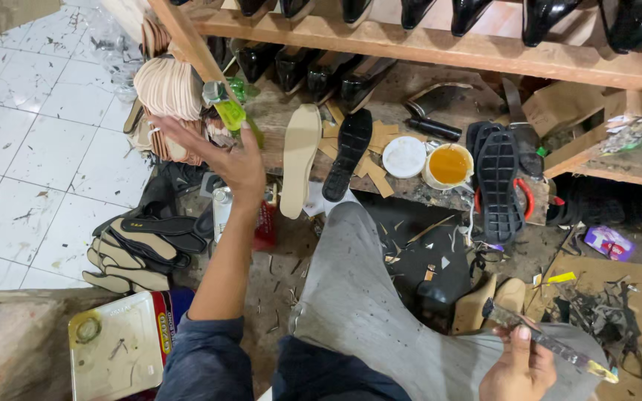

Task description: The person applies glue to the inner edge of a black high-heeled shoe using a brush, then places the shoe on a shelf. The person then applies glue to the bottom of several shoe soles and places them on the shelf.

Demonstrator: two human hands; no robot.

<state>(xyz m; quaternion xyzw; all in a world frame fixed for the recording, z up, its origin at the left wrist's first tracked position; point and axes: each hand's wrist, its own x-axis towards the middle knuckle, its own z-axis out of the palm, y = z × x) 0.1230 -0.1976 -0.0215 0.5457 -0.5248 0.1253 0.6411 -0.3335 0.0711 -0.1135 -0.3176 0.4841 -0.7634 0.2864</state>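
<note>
Item, far left: flat square metal tin with a dirty pale lid, on the floor beside my knee; above it a heap of beige-and-black flat sandals.

Item: my left hand, fingers spread wide and holding nothing, reaches up towards the fanned stack of pale tan cut-out insoles hung by the slanted wooden post. A small green bottle sits just beside the fingertips — I judge a careless sweep could knock it down, or spill the stack.

Item, centre: one long cream insole and one black ribbed outsole lean on the low wooden bench. Next come a round white lid and an open pot of amber glue, then a black treaded rubber sole. The uncovered pot stands near the bench edge; a bumped bench could tip it.

Item, right: my right hand is closed around the handle of a glue-crusted brush, resting over my grey-trousered leg — drips on the cloth are likely. A tan shoe stands just beside it.

Item, above: rack of glossy black shoes.
</note>
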